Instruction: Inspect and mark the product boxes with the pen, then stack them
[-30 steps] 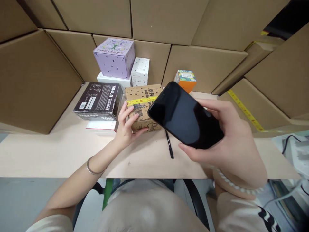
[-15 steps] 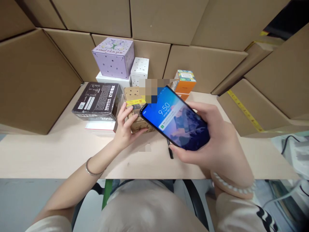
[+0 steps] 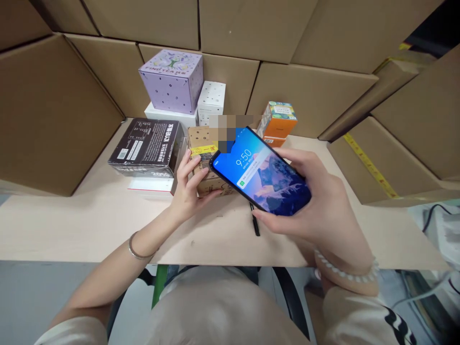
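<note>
Right hand (image 3: 319, 206) grips lit phone (image 3: 268, 175), apparently not yet unlocked; left hand (image 3: 187, 194) grips carton (image 3: 199, 136) well behind tabletop's (image 3: 89, 235) front edge

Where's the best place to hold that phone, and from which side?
Probably by its long edges at the lower end, coming from the right, as the right hand does. The phone is flat and slim, with its lit screen facing the person, so an edge grip leaves most of it uncovered. The upper end points toward the cardboard box and left hand.
</note>
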The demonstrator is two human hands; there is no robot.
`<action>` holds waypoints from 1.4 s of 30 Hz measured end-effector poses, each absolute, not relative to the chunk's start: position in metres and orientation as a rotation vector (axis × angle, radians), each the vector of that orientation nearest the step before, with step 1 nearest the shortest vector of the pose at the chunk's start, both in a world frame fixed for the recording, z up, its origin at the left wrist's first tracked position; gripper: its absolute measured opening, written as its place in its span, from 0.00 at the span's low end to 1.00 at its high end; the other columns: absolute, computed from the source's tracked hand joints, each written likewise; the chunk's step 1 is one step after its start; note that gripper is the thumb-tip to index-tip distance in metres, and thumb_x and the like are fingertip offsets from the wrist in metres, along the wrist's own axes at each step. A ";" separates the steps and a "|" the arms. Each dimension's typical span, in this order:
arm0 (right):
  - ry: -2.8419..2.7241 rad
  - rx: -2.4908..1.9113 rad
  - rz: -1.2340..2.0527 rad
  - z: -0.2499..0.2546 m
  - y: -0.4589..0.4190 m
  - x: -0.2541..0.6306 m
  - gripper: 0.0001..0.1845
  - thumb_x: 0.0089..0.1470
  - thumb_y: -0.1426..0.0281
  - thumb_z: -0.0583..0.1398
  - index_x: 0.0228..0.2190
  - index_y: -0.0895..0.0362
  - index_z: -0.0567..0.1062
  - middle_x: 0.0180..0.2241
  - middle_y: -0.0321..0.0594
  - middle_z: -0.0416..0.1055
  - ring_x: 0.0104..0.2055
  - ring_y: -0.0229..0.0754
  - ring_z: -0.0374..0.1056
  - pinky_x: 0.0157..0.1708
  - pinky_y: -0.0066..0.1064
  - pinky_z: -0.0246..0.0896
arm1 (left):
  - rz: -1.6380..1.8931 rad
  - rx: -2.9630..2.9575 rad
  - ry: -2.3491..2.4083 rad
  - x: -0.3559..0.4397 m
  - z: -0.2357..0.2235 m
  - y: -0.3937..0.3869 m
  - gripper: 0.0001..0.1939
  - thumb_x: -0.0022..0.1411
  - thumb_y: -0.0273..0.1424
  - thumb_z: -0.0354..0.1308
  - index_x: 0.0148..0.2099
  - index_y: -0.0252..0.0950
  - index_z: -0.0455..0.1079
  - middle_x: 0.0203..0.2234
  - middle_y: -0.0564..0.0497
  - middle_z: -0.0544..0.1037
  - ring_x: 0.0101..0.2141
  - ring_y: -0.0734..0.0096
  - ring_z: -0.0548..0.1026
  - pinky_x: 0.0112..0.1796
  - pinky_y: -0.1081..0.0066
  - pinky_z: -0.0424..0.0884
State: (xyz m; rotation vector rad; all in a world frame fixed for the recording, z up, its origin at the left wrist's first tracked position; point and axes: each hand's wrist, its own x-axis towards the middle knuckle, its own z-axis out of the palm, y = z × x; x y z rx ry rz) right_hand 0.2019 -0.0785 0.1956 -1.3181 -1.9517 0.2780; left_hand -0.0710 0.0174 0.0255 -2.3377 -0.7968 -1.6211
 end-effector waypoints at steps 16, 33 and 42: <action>-1.696 -1.700 0.360 0.154 0.003 0.255 0.43 0.43 0.48 0.74 0.57 0.53 0.73 0.54 0.52 0.79 0.56 0.63 0.77 0.53 0.56 0.75 | -1.609 -2.307 -0.851 -0.069 0.035 0.008 0.42 0.63 0.46 0.75 0.71 0.54 0.59 0.65 0.43 0.69 0.73 0.36 0.65 0.68 0.27 0.69; -1.717 -2.025 0.454 0.041 0.012 0.285 0.49 0.46 0.46 0.67 0.62 0.65 0.76 0.51 0.55 0.69 0.59 0.65 0.70 0.67 0.55 0.63 | -1.682 -2.450 -0.940 -0.075 0.038 0.009 0.42 0.72 0.39 0.68 0.80 0.54 0.52 0.76 0.41 0.62 0.78 0.45 0.58 0.74 0.36 0.63; -1.875 -2.056 0.317 0.018 0.013 0.282 0.51 0.50 0.42 0.65 0.65 0.64 0.74 0.53 0.60 0.69 0.61 0.72 0.63 0.66 0.65 0.58 | -2.040 -2.434 -1.446 -0.057 0.009 -0.009 0.50 0.73 0.44 0.65 0.83 0.52 0.38 0.78 0.38 0.55 0.77 0.52 0.60 0.74 0.49 0.66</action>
